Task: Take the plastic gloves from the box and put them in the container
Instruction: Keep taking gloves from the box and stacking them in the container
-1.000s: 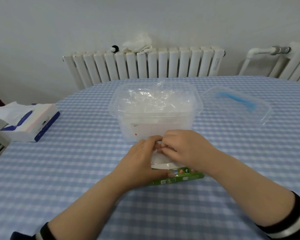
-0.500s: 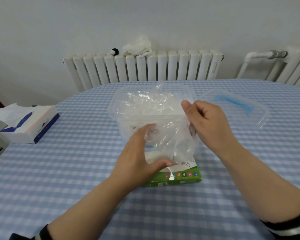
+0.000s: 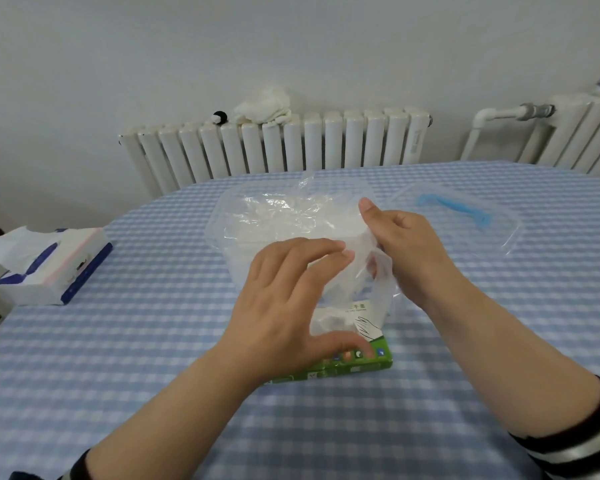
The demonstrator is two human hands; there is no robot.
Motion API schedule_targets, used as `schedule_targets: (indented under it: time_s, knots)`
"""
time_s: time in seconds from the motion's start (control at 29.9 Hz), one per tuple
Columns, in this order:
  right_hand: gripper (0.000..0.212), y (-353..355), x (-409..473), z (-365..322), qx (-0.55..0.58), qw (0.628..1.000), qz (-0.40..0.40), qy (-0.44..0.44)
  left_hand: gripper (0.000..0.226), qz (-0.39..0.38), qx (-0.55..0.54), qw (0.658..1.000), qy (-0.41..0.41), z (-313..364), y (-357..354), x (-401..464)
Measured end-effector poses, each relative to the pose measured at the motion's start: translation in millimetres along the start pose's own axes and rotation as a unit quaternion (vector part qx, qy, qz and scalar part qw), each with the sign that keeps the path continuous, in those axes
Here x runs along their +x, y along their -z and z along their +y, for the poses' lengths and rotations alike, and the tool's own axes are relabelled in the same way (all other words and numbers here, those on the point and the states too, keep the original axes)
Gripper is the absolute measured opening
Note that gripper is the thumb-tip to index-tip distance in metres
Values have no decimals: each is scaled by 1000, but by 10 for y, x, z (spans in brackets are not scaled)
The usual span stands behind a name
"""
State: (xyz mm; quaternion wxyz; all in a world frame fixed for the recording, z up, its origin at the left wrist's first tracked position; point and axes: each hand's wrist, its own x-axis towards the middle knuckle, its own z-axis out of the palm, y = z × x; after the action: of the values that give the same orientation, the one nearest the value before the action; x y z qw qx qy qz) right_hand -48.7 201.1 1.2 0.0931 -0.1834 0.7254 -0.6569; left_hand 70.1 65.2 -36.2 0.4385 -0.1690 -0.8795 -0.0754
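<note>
A green and white glove box (image 3: 355, 362) lies flat on the checked tablecloth in front of me. Behind it stands a clear plastic container (image 3: 222, 233) with crumpled clear gloves inside. My right hand (image 3: 409, 251) pinches a clear plastic glove (image 3: 378, 271) and holds it over the container's near right corner. The glove hangs down toward the box. My left hand (image 3: 288, 299) hovers over the box with fingers spread and straight, fingertips touching the hanging glove, thumb near the box's top.
The container's clear lid (image 3: 465, 220) with a blue handle lies to the right of it. A tissue box (image 3: 49, 268) sits at the table's left edge. White radiators (image 3: 278, 147) line the wall behind, one with a cloth on top.
Both hands rose from the glove box. My right hand pulled a glove out and lifted it to the container's rim. My left hand let go and opened.
</note>
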Motion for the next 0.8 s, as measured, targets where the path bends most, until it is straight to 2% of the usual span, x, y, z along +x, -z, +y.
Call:
schedule_targets:
  time_s: [0.07, 0.17, 0.27, 0.33, 0.5, 0.57, 0.63, 0.67, 0.73, 0.8]
  knots:
    - [53, 5, 6, 2, 7, 1000, -10, -7, 57, 11, -5, 999, 30, 12, -33, 28]
    - [56, 7, -2, -4, -15, 1000, -15, -13, 23, 28, -70, 993, 96, 9, 4, 188]
    - [63, 50, 20, -17, -45, 999, -20, -1, 16, -12, -167, 955, 245, -44, 98, 464]
    - [63, 92, 52, -35, -87, 996, -11, 36, 14, -41, -178, 930, 319, -167, 126, 668]
    - [41, 249, 151, -76, -79, 995, 47, 42, 11, -98, -185, 884, 417, -606, 108, 1039]
    - [28, 293, 157, -55, -79, 987, 101, 102, 12, -135, -159, 878, 431, -761, 60, 1093]
    - [15, 267, 80, -75, -75, 960, 149, 227, 16, -176, -100, 877, 436, -905, 29, 1105]
    - [13, 227, 22, -80, -79, 943, 145, 289, 18, -197, -64, 875, 437, -971, 18, 1090]
    - [7, 114, -67, -66, -117, 916, 90, 372, 18, -226, -12, 869, 439, -1097, -9, 1037]
    - [16, -29, -90, -39, -194, 902, -2, 386, 11, -249, 46, 865, 433, -1189, -37, 950]
